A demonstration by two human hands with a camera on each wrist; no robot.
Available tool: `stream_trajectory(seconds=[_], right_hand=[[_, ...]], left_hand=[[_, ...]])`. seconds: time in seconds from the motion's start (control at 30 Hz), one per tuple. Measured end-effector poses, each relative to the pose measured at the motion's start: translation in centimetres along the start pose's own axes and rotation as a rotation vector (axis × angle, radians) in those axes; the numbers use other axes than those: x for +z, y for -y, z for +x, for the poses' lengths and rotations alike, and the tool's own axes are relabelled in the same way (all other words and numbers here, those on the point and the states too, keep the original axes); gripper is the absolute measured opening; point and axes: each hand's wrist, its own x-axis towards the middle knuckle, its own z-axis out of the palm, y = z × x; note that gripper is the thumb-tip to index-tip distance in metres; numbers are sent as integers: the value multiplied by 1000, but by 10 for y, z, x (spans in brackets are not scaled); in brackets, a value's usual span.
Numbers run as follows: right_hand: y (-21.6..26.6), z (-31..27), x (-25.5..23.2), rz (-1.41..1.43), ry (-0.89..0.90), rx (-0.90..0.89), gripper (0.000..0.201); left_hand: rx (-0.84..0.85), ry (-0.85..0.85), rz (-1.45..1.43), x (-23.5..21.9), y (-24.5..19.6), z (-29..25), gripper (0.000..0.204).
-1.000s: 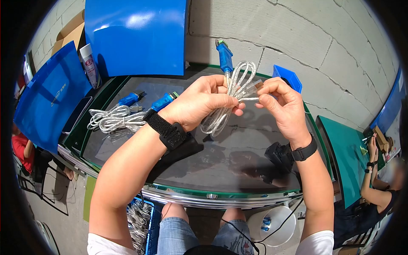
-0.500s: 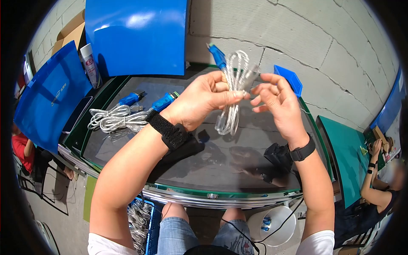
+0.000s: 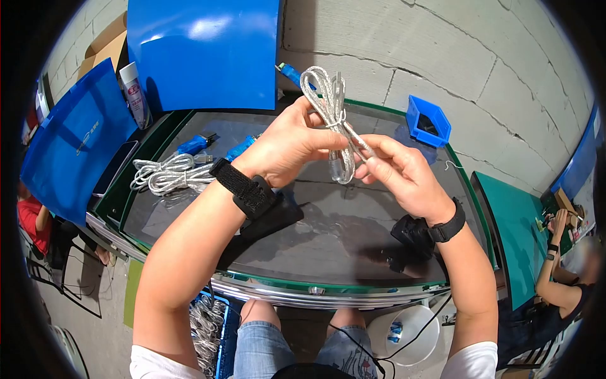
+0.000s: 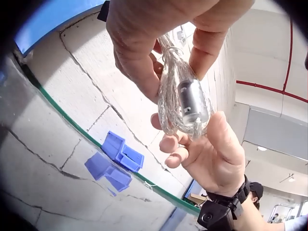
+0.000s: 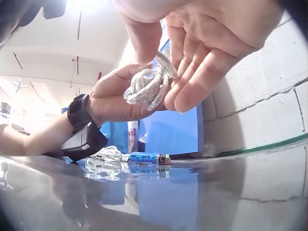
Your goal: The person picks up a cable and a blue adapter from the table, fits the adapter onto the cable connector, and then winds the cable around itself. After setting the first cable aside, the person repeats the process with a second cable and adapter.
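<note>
My left hand (image 3: pixel 300 142) grips a coiled, silvery clear-jacketed USB cable (image 3: pixel 331 98) round its middle, above the table. A thin tie rings the coil just above the thumb. Past the fingers, the cable's blue connector (image 3: pixel 290 74) sticks out to the upper left. My right hand (image 3: pixel 407 177) pinches a cable strand at the coil's lower right, between thumb and forefinger. In the left wrist view a dark cylinder in a clear sleeve (image 4: pixel 192 101) lies along the coil's lower part. The right wrist view shows the coil's looped end (image 5: pixel 147 86) between both hands.
Tied cables (image 3: pixel 170 175) with blue connectors lie on the dark glossy table (image 3: pixel 303 249) at left. A blue bin (image 3: pixel 429 123) stands at the back right, near a loose white tie (image 3: pixel 452 165). Upright are a spray can (image 3: pixel 134 95) and blue panels (image 3: pixel 202 57).
The coil has tilted, its top and blue connector swinging left. My right hand let go of a strand beside the coil, drew apart, then came back lower and pinched a strand.
</note>
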Motion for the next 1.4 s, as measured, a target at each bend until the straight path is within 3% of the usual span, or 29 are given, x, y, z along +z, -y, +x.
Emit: stream_trajectory(seconds=[0.53,0.73,0.8,0.9,1.3,1.4], right_hand=[[5,1,2,-2,-38,86,31],[-3,2,3,-64,-24,-42,26],[4,2,3,-4,-30,83,21],[5,2,3,-26,-16,74,17],[4,1,7,40,-114,32,27],[3,1,5,-26,-57,8,26]], left_hand=[[58,81,-58,5,1,-1,56],[10,84,137,9,1,-5,63],[36,110,112,6,2,-4,62],[34,95,124,7,1,-4,62],[-64,107,76,12,-6,-8,57],[-65,117,62,12,-7,-9,55]])
